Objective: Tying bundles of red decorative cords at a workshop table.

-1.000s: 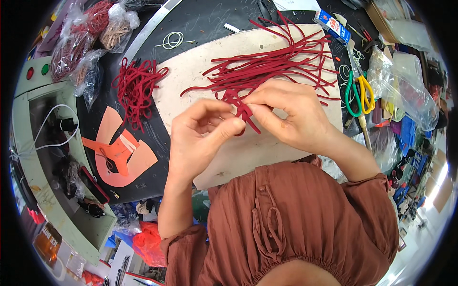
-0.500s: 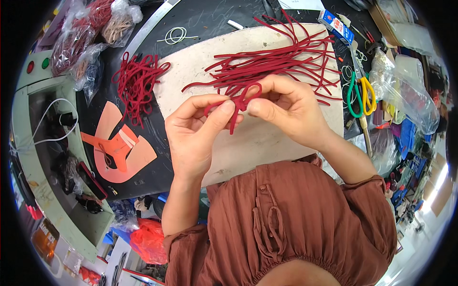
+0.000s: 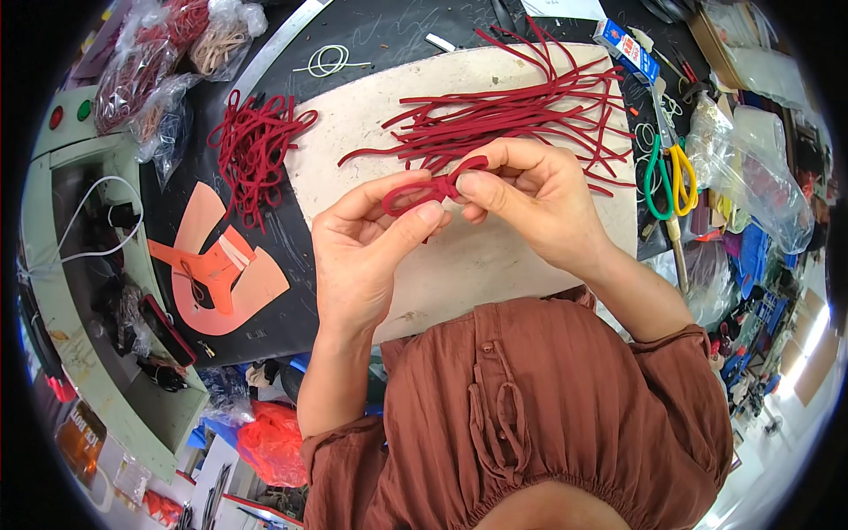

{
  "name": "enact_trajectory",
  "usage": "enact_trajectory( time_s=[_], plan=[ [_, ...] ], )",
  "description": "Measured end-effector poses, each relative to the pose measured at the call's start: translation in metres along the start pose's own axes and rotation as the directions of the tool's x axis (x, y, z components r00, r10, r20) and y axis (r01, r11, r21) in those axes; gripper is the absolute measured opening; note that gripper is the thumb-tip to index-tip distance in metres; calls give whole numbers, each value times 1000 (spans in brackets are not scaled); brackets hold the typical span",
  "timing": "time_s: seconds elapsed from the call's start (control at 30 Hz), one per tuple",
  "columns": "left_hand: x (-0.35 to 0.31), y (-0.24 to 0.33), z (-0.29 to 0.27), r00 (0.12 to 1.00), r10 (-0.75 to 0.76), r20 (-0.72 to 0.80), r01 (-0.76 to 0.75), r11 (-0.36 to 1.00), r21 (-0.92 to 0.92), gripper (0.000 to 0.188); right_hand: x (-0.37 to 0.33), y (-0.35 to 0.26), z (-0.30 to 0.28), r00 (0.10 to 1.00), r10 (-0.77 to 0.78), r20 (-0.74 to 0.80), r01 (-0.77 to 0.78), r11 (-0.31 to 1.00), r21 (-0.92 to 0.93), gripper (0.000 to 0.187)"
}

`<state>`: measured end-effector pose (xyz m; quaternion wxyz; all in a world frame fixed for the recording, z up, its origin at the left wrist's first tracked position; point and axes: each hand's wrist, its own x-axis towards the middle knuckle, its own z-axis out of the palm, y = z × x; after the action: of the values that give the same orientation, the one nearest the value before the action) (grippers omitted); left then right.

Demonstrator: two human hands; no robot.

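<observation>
Between my two hands is a dark red cord bow [image 3: 442,186], with a loop at its left and a knot in the middle. My left hand [image 3: 375,228] pinches its left side between thumb and forefinger. Thumb and fingers of my right hand [image 3: 521,190] are closed on its right side, partly covering that loop. Just beyond the hands, a spread of loose red cords [image 3: 495,115] lies on a pale board [image 3: 477,265]. Left of the board sits a heap of looped red cord pieces [image 3: 256,155], which look like finished bows.
Orange and peach pattern pieces [image 3: 212,274] lie at the left on the black table. Scissors with green and yellow handles [image 3: 671,181] are right of the board, below a blue and white box [image 3: 626,49]. Bagged cords [image 3: 150,66] fill the far left. A thin pale cord coil [image 3: 327,62] lies at the back.
The bow's loops have been drawn out sideways and its hanging tail has swung mostly behind my left thumb. My right fingers have shifted in closer to the knot.
</observation>
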<state>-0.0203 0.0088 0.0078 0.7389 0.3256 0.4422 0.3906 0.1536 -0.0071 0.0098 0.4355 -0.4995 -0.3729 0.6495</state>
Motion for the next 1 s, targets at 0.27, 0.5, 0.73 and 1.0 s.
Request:
enact_trajectory(
  time_s=[0.27,0.5,0.73,1.0],
  plan=[
    [0,-5,6,995,85,-56,-84,996,14,22,1,-2,0,998,32,54,-39,993,116,11],
    [1,-9,7,993,80,-87,-82,997,-17,17,1,1,2,999,-41,-2,41,999,4,10],
    [1,-9,12,987,113,-115,-109,993,44,17,2,1,-1,1000,1,-21,1,998,58,13],
    [0,-9,11,994,26,-111,-33,998,-62,16,3,-1,-1,979,-200,37,203,961,-188,10]
  ],
)
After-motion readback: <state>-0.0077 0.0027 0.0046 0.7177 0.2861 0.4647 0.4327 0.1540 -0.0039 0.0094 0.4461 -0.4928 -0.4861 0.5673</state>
